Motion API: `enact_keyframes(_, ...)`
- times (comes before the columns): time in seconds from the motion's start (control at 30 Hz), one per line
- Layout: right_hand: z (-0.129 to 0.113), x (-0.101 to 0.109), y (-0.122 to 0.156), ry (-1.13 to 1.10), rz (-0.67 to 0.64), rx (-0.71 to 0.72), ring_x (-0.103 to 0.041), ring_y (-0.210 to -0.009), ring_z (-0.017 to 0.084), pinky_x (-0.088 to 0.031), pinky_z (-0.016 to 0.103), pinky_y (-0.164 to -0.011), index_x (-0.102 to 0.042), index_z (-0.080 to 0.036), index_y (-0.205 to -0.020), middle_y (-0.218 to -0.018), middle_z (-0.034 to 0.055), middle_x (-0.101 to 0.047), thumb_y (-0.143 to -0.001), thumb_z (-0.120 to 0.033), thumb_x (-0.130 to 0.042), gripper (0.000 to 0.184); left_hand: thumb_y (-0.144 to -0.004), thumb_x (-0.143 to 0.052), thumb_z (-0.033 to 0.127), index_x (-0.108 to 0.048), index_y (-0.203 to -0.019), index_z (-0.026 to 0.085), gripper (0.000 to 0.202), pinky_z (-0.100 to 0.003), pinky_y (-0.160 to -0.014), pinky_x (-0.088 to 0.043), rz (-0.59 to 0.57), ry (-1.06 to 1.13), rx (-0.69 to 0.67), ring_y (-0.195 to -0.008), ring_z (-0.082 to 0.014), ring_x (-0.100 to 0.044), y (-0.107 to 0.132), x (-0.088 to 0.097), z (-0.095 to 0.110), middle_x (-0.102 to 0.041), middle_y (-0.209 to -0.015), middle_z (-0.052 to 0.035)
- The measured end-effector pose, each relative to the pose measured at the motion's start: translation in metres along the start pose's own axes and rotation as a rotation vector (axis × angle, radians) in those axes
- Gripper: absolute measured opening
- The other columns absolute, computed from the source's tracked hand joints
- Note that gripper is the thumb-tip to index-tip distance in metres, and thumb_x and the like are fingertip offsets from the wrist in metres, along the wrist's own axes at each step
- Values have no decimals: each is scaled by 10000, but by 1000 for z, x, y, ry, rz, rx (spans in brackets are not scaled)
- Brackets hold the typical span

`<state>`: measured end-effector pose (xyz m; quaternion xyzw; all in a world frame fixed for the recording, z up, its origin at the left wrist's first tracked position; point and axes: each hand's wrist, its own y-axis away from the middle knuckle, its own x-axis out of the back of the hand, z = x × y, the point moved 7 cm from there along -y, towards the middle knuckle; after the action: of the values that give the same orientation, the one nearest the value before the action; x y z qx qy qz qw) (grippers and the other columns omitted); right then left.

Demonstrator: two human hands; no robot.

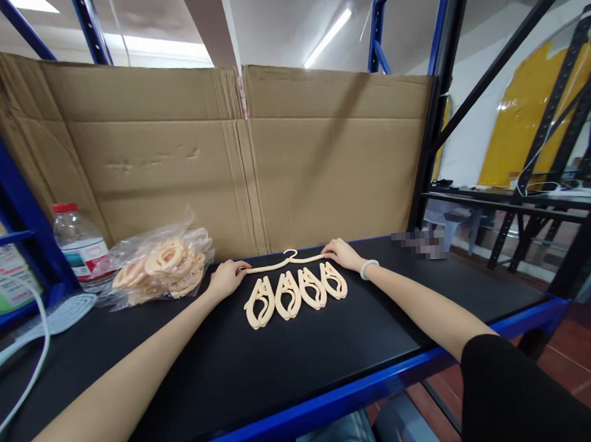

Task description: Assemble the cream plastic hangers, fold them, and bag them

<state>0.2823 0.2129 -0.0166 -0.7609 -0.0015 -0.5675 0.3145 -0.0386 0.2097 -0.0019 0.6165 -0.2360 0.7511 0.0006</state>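
Observation:
A cream folding hanger (pixel 273 267) lies unfolded near the back of the black tabletop, its hook (pixel 290 253) pointing toward the cardboard. My left hand (pixel 229 279) grips the left arm tip of this hanger, fingers closed round it. At the other tip, my right hand (pixel 343 254) is closed as well, with a beaded bracelet at its wrist. In front of the hanger, several folded cream hangers lie in a row; the leftmost folded hanger (pixel 252 311) and the rightmost folded hanger (pixel 340 289) are beside others of the same shape.
A clear plastic bag (pixel 197 244) of folded hangers sits at the left, by a red-capped bottle (pixel 77 248). A white brush-like object (pixel 71 315) and a white cable (pixel 46 349) lie farther left. Cardboard (pixel 342 171) walls the back; a blue edge (pixel 385 380) borders the front.

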Motion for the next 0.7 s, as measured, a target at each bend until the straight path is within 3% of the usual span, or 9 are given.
enact_keyframes(0.7, -8, 6, 3, 32, 33, 13, -506, -860, 189, -393, 308, -783, -688, -188, -878, -866, 69, -629, -911, -235, -530, 169, -810, -453, 204, -677, -885, 183, 237, -301, -772, -455, 94, 30, -39, -821, -214, -587, 7, 7, 11, -538, -800, -55)
